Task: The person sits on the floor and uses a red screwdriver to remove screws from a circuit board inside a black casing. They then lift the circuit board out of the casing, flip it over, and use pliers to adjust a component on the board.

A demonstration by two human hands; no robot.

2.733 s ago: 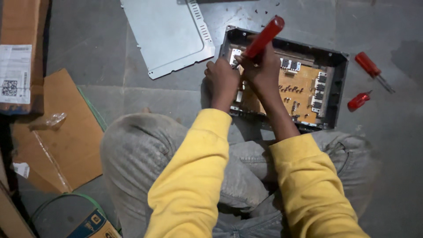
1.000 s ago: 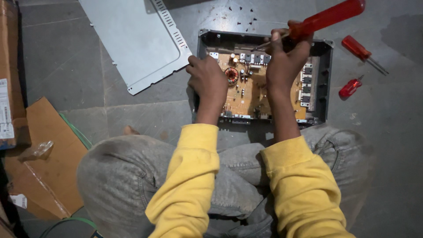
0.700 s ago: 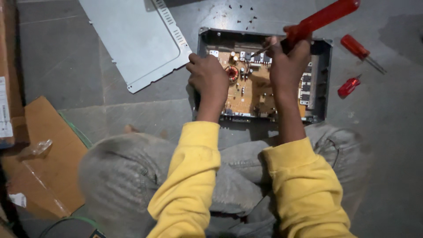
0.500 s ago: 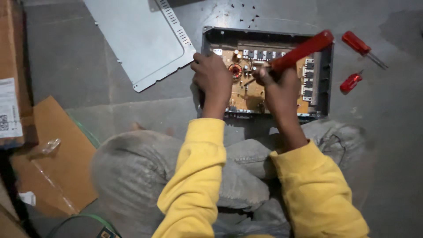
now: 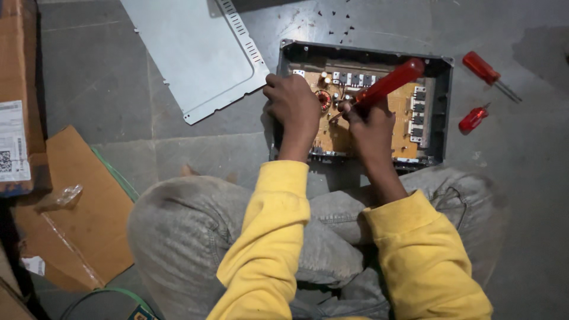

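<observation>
Here, one open metal case [image 5: 441, 112] on the floor | right hand [image 5: 370, 127] grips one red screwdriver [image 5: 388, 83] over its circuit board [image 5: 341, 133] | left hand [image 5: 293, 106] presses case's left edge, holding nothing | two more red screwdrivers [image 5: 483, 68] lie right | one grey cover panel [image 5: 189, 53] lies left.

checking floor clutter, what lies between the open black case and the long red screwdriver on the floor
In the head view, only bare grey floor separates the open black case from the long red screwdriver; the short red screwdriver lies lower, beside the case.
</observation>
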